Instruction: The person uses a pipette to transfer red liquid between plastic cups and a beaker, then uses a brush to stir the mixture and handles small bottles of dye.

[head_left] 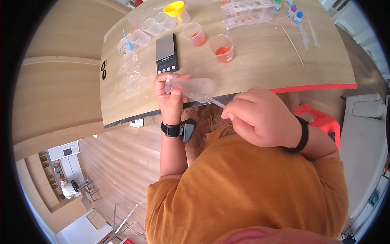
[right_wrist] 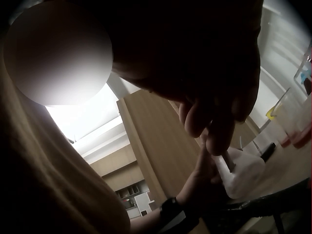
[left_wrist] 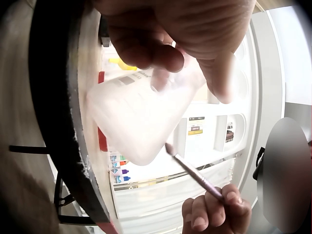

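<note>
In the head view my left hand (head_left: 170, 101) grips a translucent plastic conical flask (head_left: 195, 88) by its narrow neck. The flask lies tilted on its side over the front table edge, with its wide base toward the right. My right hand (head_left: 264, 118) pinches a thin brush (head_left: 215, 101) between thumb and fingers. The brush's dark tip (left_wrist: 170, 148) is right at the flask's base edge in the left wrist view. Printed marks show on the flask wall (left_wrist: 131, 114). In the right wrist view, the fingers (right_wrist: 219, 139) are dark and partly cover the brush.
Beyond the hands stand a digital scale (head_left: 165, 46) and two beakers of red liquid, one nearer (head_left: 222, 51), one farther (head_left: 197, 36). A yellow funnel (head_left: 174, 8), a test tube rack (head_left: 248, 16), dropper bottles (head_left: 297, 17) and a wooden stick (head_left: 292, 44) are farther back.
</note>
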